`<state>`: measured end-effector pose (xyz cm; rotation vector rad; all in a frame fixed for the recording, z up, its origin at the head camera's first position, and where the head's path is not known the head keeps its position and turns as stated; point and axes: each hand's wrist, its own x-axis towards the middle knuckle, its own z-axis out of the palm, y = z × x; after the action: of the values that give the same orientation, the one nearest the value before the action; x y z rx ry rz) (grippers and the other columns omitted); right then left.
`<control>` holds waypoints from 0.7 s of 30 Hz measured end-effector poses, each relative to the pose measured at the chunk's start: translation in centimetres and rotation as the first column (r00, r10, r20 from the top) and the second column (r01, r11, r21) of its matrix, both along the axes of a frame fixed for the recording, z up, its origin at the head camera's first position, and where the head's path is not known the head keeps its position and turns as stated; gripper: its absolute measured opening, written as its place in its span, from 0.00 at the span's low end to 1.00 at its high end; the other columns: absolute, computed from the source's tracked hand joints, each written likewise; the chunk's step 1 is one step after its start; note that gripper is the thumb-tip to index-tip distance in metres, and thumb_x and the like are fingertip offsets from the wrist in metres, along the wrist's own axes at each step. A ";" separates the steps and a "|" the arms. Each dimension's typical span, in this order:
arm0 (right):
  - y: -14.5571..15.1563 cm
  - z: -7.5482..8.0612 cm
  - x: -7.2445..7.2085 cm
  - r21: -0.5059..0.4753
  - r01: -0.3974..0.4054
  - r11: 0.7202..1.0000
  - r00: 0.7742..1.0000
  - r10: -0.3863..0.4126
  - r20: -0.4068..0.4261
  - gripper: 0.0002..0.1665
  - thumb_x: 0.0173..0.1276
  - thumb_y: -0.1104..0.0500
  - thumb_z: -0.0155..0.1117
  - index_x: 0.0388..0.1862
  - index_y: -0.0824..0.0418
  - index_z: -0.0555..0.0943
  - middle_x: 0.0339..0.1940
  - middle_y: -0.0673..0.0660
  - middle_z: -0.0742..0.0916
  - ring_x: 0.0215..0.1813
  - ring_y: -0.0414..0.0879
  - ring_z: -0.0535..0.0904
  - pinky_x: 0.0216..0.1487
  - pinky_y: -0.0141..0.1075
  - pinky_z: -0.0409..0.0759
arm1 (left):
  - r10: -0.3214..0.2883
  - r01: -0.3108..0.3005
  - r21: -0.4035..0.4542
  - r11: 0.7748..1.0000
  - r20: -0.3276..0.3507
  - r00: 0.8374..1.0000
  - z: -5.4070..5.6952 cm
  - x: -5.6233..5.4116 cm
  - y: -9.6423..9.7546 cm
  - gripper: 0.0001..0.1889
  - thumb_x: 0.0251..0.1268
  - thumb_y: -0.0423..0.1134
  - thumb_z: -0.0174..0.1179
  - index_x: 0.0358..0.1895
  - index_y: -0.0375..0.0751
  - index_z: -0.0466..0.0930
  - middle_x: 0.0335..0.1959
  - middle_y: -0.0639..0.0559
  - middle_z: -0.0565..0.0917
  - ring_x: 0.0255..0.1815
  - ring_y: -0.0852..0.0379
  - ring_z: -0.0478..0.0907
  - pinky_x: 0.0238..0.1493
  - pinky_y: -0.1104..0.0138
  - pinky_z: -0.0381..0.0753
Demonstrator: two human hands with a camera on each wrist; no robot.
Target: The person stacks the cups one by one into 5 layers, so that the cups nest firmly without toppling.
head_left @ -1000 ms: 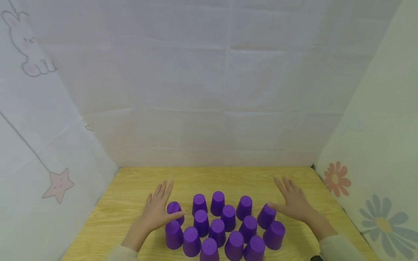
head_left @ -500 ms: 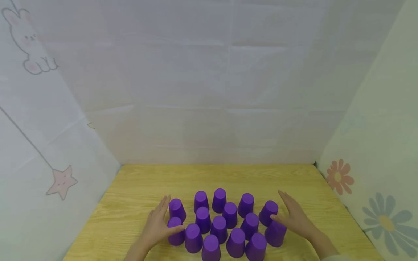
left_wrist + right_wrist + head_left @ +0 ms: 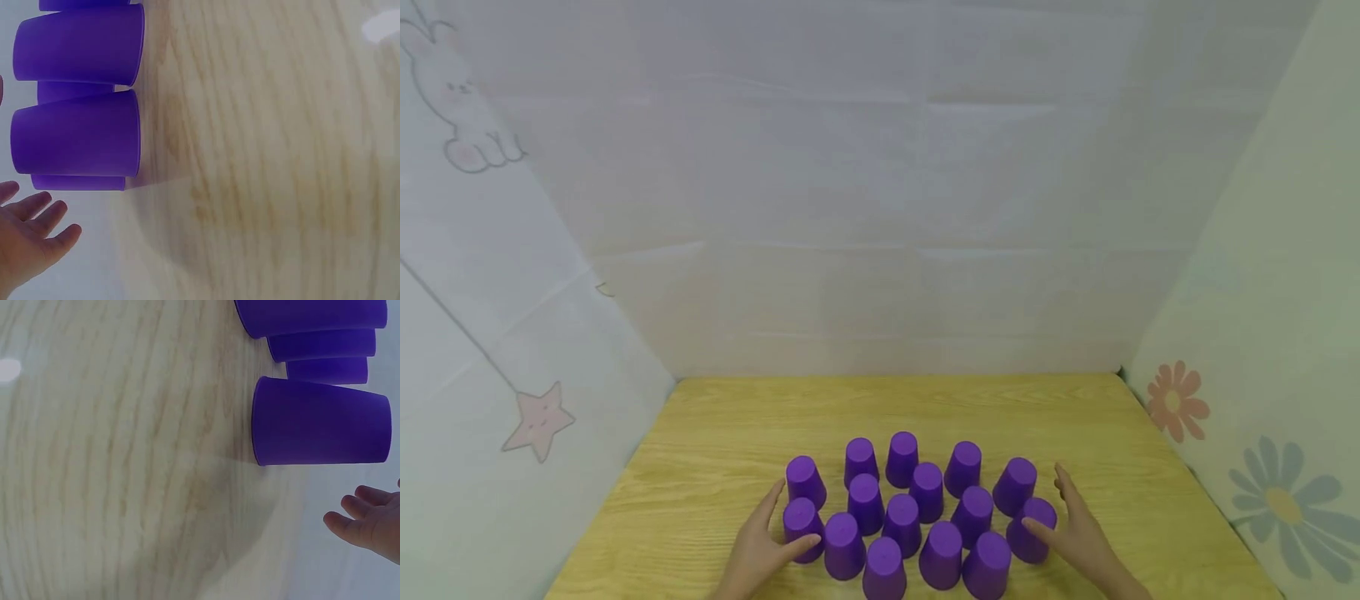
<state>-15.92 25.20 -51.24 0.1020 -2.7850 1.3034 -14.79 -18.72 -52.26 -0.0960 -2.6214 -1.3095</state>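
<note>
Several purple cups stand upside down in a cluster at the near middle of the table. My left hand [image 3: 758,543] is beside the leftmost near cup [image 3: 800,527], its thumb stretched across in front and fingers on the outer side. In the left wrist view, its spread fingers lie apart from the cup [image 3: 75,134]. At the other end, my right hand [image 3: 1081,540] flanks the rightmost cup [image 3: 1024,547], with the thumb overlapping it in the head view. A gap shows between the right fingers and the cup [image 3: 322,425] in the right wrist view. Neither hand holds anything.
The wooden table [image 3: 730,417] reaches back to a pale cloth wall [image 3: 865,317]. Cloth sides with a printed star [image 3: 538,421] and printed flowers [image 3: 1178,402] close it in left and right. Cups [image 3: 940,557] stand closely between the hands.
Both hands have come down and nearer to the person, from above the table to beside the outer cups. The cups keep their arrangement; the head view has shifted slightly.
</note>
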 end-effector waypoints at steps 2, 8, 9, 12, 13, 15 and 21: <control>-0.2 -0.1 0.1 -0.007 0.010 1.000 1.000 -0.010 0.008 0.58 0.50 0.47 0.66 0.68 0.61 0.40 0.60 0.74 0.60 0.58 0.69 0.55 0.47 0.63 0.61 | 0.016 -0.015 0.028 0.999 -0.012 1.000 -0.4 0.1 0.1 0.49 0.32 0.53 0.70 0.62 0.37 0.58 0.56 0.34 0.66 0.55 0.37 0.61 0.50 0.43 0.60; -0.7 -0.9 0.1 -0.060 0.059 0.996 0.995 -0.054 0.081 0.56 0.50 0.47 0.66 0.67 0.63 0.42 0.59 0.74 0.61 0.57 0.68 0.57 0.49 0.60 0.62 | 0.069 -0.065 0.102 0.993 -0.042 0.997 -1.0 0.4 0.8 0.42 0.36 0.46 0.70 0.58 0.34 0.62 0.53 0.35 0.69 0.53 0.36 0.63 0.50 0.42 0.58; -0.8 -1.0 0.1 -0.071 0.065 0.995 0.993 -0.058 0.100 0.56 0.50 0.47 0.65 0.67 0.63 0.42 0.59 0.74 0.61 0.57 0.68 0.58 0.49 0.59 0.62 | 0.073 -0.067 0.118 0.991 -0.046 0.996 -1.2 0.4 0.9 0.41 0.36 0.45 0.70 0.58 0.34 0.63 0.53 0.35 0.70 0.53 0.36 0.64 0.51 0.42 0.57; -1.0 -1.4 0.2 -0.121 0.088 0.989 0.990 -0.073 0.122 0.55 0.51 0.48 0.65 0.66 0.65 0.44 0.58 0.73 0.64 0.56 0.68 0.60 0.49 0.59 0.62 | 0.078 -0.070 0.162 0.984 -0.046 0.996 -1.8 0.4 1.0 0.38 0.37 0.43 0.70 0.57 0.35 0.64 0.51 0.36 0.72 0.52 0.38 0.66 0.51 0.42 0.56; -1.1 -1.4 0.3 -0.138 0.093 0.986 0.990 -0.077 0.118 0.53 0.51 0.49 0.65 0.66 0.66 0.45 0.56 0.72 0.66 0.55 0.67 0.62 0.49 0.59 0.63 | 0.079 -0.069 0.176 0.982 -0.048 0.996 -2.0 0.4 1.1 0.38 0.38 0.42 0.70 0.57 0.35 0.65 0.50 0.37 0.72 0.51 0.39 0.66 0.51 0.42 0.57; -1.3 -1.5 0.5 -0.176 0.102 0.979 0.992 -0.086 0.098 0.50 0.51 0.52 0.66 0.64 0.67 0.49 0.54 0.71 0.68 0.53 0.66 0.65 0.50 0.57 0.63 | 0.083 -0.071 0.193 0.979 -0.052 0.995 -2.6 0.3 1.2 0.37 0.39 0.41 0.69 0.57 0.35 0.65 0.49 0.37 0.73 0.50 0.40 0.68 0.49 0.44 0.61; -1.9 -2.0 1.1 -0.233 0.125 0.964 0.992 -0.121 0.034 0.37 0.51 0.59 0.66 0.56 0.71 0.62 0.49 0.70 0.73 0.50 0.63 0.69 0.49 0.53 0.66 | 0.095 -0.090 0.277 0.957 -0.004 0.995 -3.3 0.1 1.4 0.35 0.42 0.38 0.68 0.57 0.33 0.63 0.48 0.36 0.73 0.49 0.41 0.68 0.46 0.48 0.68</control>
<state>-14.82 23.27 -53.24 -0.0947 -2.5800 1.5944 -14.66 -17.30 -55.57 0.0585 -2.3683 -1.6163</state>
